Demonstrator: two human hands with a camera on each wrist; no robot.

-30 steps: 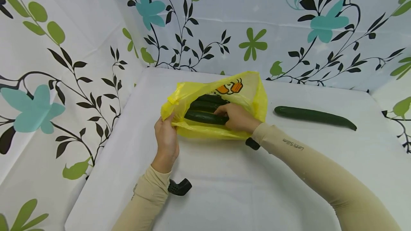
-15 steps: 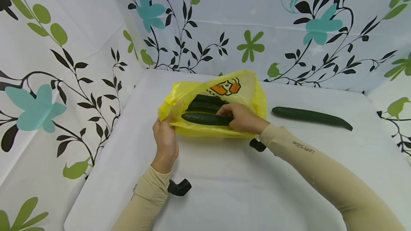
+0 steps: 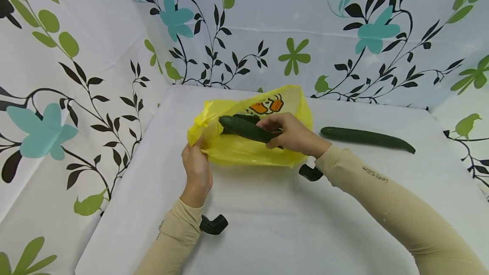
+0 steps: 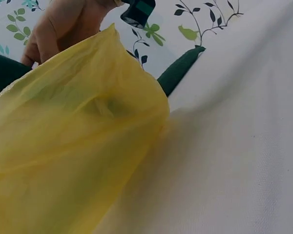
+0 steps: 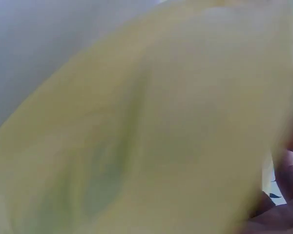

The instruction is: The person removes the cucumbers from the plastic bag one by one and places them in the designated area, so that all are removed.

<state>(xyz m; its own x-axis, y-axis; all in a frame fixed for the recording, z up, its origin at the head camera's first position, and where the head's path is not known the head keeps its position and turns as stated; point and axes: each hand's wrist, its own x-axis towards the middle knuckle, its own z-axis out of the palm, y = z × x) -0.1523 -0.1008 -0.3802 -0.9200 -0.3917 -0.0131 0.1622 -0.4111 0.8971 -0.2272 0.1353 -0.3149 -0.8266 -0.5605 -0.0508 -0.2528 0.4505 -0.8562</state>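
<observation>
A yellow plastic bag [image 3: 244, 151] lies with its mouth open on the white table. My left hand [image 3: 197, 172] grips the bag's left edge. Over the bag's mouth, my right hand [image 3: 292, 135] holds a dark green cucumber [image 3: 244, 129] near its right end, its left end tipped upward. More cucumber [image 3: 248, 118] shows behind it inside the bag, mostly hidden. In the left wrist view the yellow bag [image 4: 78, 146] fills much of the picture, with my right hand [image 4: 68, 24] beyond it. The right wrist view is blurred, largely covered by the bag [image 5: 185, 122].
Another long cucumber [image 3: 366, 137] lies on the table to the right of the bag. Black camera mounts [image 3: 214, 224] sit at both wrists. A patterned leaf-and-flower cloth [image 3: 244, 24] hangs behind the white table [image 3: 259, 224].
My right hand has lifted a cucumber from among those in the bag, moving up and slightly right. The cucumber has tilted, its left end rising. My left hand keeps its grip on the bag.
</observation>
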